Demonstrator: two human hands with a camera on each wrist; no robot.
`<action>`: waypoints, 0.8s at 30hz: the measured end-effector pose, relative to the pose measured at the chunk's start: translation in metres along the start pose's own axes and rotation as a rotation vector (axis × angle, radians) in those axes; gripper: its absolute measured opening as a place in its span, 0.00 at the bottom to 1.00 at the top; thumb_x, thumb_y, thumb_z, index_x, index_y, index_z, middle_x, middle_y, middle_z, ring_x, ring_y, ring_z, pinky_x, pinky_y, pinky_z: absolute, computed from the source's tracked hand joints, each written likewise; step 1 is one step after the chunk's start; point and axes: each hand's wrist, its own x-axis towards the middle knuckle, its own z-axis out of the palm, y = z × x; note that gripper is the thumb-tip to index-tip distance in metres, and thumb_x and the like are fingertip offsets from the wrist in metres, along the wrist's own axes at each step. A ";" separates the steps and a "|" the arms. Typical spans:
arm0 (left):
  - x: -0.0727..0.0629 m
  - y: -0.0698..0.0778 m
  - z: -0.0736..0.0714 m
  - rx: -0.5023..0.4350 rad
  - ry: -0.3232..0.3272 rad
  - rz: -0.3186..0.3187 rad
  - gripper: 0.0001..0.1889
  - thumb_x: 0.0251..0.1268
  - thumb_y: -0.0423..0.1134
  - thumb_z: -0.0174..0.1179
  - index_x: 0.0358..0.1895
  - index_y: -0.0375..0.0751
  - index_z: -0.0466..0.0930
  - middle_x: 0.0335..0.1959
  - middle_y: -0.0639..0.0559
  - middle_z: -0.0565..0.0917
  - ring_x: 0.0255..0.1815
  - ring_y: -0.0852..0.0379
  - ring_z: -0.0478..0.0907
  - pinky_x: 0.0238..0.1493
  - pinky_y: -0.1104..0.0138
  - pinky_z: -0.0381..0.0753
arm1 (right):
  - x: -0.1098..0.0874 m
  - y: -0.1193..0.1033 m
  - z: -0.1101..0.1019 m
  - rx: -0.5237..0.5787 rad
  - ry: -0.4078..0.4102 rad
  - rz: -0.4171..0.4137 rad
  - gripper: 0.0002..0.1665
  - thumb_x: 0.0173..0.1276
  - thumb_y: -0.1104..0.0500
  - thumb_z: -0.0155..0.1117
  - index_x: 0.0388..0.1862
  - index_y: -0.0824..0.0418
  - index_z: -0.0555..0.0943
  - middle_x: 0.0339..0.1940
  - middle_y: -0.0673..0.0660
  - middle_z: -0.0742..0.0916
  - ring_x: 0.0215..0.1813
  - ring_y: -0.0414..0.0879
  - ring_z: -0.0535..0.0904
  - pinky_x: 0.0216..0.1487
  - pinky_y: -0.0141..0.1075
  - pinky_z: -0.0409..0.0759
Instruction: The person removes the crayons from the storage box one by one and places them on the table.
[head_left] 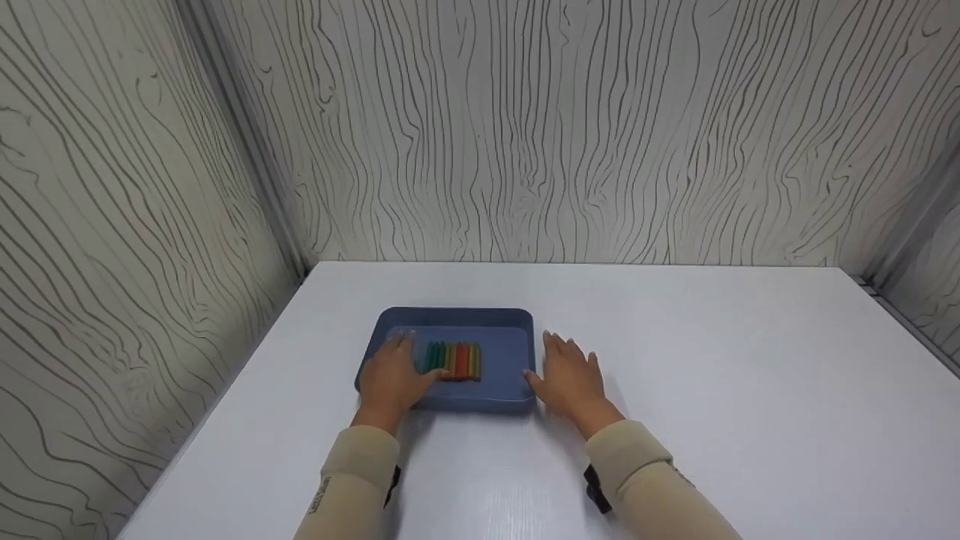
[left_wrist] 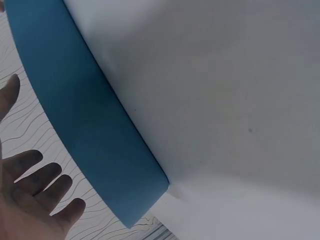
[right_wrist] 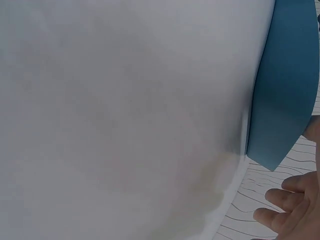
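A shallow blue tray (head_left: 502, 360) sits on the white table. Inside it a row of crayon-like sticks (head_left: 462, 361) lies side by side, coloured green, yellowish and red-orange. Over the tray's left part hovers my left hand (head_left: 391, 379), its fingers spread and its thumb close to the sticks. The left wrist view shows that hand (left_wrist: 35, 195) above the tray's front wall (left_wrist: 90, 110), fingers loose and holding nothing. My right hand (head_left: 571, 379) is at the tray's right side, thumb by the rim. Its other fingers (right_wrist: 285, 200) are relaxed in the right wrist view.
The white tabletop (head_left: 720, 390) extends to the right of the tray and in front of it. Behind the table's far edge rises a wall (head_left: 555, 135) with a wood-grain line pattern. A similar panel (head_left: 112, 247) stands along the left.
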 end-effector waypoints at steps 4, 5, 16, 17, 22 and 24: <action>-0.001 0.001 0.001 -0.038 -0.004 -0.003 0.41 0.50 0.54 0.71 0.64 0.32 0.70 0.62 0.35 0.72 0.59 0.38 0.72 0.55 0.51 0.72 | 0.000 0.002 0.001 0.002 -0.028 0.010 0.41 0.68 0.48 0.59 0.71 0.69 0.60 0.70 0.66 0.67 0.70 0.64 0.59 0.65 0.62 0.51; -0.001 0.002 0.001 -0.050 -0.007 -0.008 0.41 0.50 0.53 0.71 0.64 0.32 0.70 0.62 0.35 0.72 0.59 0.38 0.72 0.55 0.51 0.72 | 0.000 0.002 0.002 0.004 -0.032 0.012 0.41 0.68 0.48 0.59 0.71 0.69 0.60 0.70 0.66 0.68 0.70 0.64 0.59 0.65 0.62 0.51; 0.000 0.008 0.006 -0.220 -0.056 -0.069 0.37 0.47 0.39 0.74 0.63 0.34 0.71 0.61 0.37 0.74 0.61 0.40 0.71 0.56 0.50 0.71 | -0.004 0.013 0.000 0.032 -0.031 0.029 0.38 0.67 0.51 0.57 0.71 0.68 0.61 0.70 0.66 0.68 0.70 0.65 0.58 0.66 0.62 0.49; 0.000 0.008 0.007 -0.231 -0.058 -0.072 0.37 0.47 0.38 0.74 0.63 0.34 0.71 0.61 0.37 0.74 0.61 0.40 0.70 0.56 0.50 0.71 | -0.005 0.015 0.000 0.033 -0.029 0.030 0.38 0.67 0.51 0.57 0.71 0.68 0.61 0.70 0.66 0.68 0.70 0.65 0.58 0.66 0.62 0.49; 0.000 0.012 0.009 -0.301 -0.086 -0.094 0.37 0.46 0.33 0.75 0.64 0.35 0.71 0.61 0.38 0.74 0.61 0.41 0.71 0.56 0.51 0.72 | -0.009 0.020 -0.003 0.032 -0.026 0.036 0.38 0.67 0.52 0.57 0.71 0.68 0.62 0.69 0.66 0.68 0.70 0.64 0.58 0.66 0.62 0.48; 0.000 0.015 0.010 -0.323 -0.101 -0.105 0.37 0.45 0.32 0.74 0.64 0.36 0.71 0.61 0.39 0.75 0.61 0.41 0.71 0.56 0.51 0.72 | -0.011 0.023 -0.004 0.031 -0.029 0.036 0.37 0.67 0.52 0.56 0.71 0.68 0.62 0.69 0.66 0.68 0.70 0.64 0.58 0.66 0.62 0.48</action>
